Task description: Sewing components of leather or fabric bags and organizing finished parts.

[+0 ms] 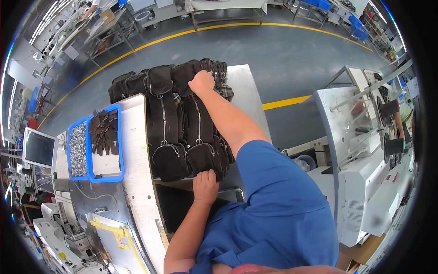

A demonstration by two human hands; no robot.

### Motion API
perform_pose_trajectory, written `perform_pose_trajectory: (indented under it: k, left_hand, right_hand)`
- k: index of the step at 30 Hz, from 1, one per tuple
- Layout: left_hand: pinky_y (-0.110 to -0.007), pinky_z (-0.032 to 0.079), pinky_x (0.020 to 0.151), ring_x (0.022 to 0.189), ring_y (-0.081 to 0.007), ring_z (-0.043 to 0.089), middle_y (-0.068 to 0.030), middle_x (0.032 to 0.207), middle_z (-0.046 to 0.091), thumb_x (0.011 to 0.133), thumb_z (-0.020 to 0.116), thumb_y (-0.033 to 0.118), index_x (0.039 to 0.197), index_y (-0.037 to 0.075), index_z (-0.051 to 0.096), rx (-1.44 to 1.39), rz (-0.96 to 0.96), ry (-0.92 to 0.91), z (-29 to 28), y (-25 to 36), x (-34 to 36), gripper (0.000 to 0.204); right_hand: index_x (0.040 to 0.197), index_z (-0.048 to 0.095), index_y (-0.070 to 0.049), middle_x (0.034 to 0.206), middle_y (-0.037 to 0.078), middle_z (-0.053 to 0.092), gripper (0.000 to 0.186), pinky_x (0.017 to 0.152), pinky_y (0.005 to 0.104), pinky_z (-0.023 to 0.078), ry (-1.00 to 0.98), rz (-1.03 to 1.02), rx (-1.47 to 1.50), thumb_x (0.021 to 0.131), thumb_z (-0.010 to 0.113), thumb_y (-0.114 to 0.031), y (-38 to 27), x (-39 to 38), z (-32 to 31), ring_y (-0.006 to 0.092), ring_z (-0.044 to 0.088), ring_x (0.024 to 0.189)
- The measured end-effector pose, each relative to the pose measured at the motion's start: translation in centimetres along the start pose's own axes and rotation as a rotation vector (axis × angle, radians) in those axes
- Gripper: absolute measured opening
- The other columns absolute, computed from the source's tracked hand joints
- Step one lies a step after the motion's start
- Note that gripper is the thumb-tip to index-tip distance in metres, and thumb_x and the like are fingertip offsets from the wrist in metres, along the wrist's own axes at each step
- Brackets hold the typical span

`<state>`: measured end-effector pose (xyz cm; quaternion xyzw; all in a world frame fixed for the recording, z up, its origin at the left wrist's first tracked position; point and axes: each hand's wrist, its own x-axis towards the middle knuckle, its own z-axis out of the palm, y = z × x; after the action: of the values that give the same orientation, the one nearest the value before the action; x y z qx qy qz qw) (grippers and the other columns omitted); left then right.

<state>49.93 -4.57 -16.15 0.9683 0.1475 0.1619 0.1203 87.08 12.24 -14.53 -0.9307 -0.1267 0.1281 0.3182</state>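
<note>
A thick row of black fabric bags [175,123] with silver zips and rounded zipped pouches lies on a pale metal-topped table [252,93] in front of me. My right hand [202,82] reaches to the far end of one black bag [197,119], its fingers closed on the fabric. At that bag's near end, my left hand [206,185] has its fingers curled over the lower edge of the pouch. Plaid cloth peeks out between some of the bags. My fingertips are partly hidden in both hands.
Left of the bags, a pale board [137,160] holds blue trays [122,150], one with metal hardware, the other with dark strips. A screen [40,148] stands farther left. A white machine [360,182] with black thread spools is at the right. Yellow-lined grey floor lies beyond.
</note>
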Motion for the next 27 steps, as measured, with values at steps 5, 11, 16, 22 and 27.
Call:
perform_pose_trajectory:
  k: [5,11,16,22,27]
  left_hand:
    - [-0.046,0.047,0.081,0.093,-0.0297,0.06,-0.0103,0.096,0.061,0.074,0.079,0.024,0.11,0.002,0.059,-0.066,-0.163,0.109,-2.1,1.0,0.6,0.046]
    - [-0.058,0.036,0.107,0.135,-0.0316,0.041,-0.0123,0.141,0.049,0.085,0.07,0.063,0.141,0.008,0.047,-1.561,-1.72,0.115,-1.3,-0.1,-0.3,0.082]
    - [-0.053,0.044,0.104,0.132,-0.0312,0.049,-0.0106,0.143,0.053,0.088,0.074,0.046,0.143,0.009,0.047,-1.976,-1.584,0.051,2.7,-1.9,1.0,0.071]
    - [-0.045,0.051,0.098,0.117,-0.0269,0.062,-0.0085,0.132,0.063,0.09,0.076,0.031,0.134,0.008,0.057,-2.117,-1.565,0.152,4.0,-1.7,2.0,0.053]
    - [-0.043,0.048,0.103,0.121,-0.0258,0.059,-0.008,0.133,0.063,0.089,0.077,0.033,0.135,0.008,0.057,-2.171,-1.498,0.005,5.0,-2.2,1.7,0.056]
  right_hand:
    - [0.137,0.044,-0.001,0.148,0.023,0.038,0.091,0.105,0.0566,0.042,0.024,0.093,-0.076,0.07,0.084,-0.048,-0.5,-2.4,-1.4,0.0388,0.043,0.136]
    - [0.154,0.023,0.004,0.154,0.031,0.032,0.134,0.114,0.0568,0.033,0.157,0.191,0.266,0.063,0.075,-0.08,4.1,1.8,-4.3,0.0443,0.037,0.142]
    - [0.149,0.029,0.012,0.149,0.03,0.044,0.136,0.112,0.0447,0.041,-0.076,0.189,0.532,0.059,0.081,-0.076,7.8,8.9,-0.4,0.0403,0.047,0.137]
    - [0.147,0.036,0.009,0.143,0.027,0.051,0.113,0.103,0.0426,0.048,-0.162,0.114,0.41,0.067,0.089,-0.052,9.5,9.8,1.5,0.0349,0.056,0.127]
    - [0.151,0.023,0.007,0.138,0.026,0.054,0.111,0.102,0.0429,0.05,-0.101,0.071,0.508,0.072,0.089,-0.034,8.1,6.0,2.3,0.0336,0.057,0.126]
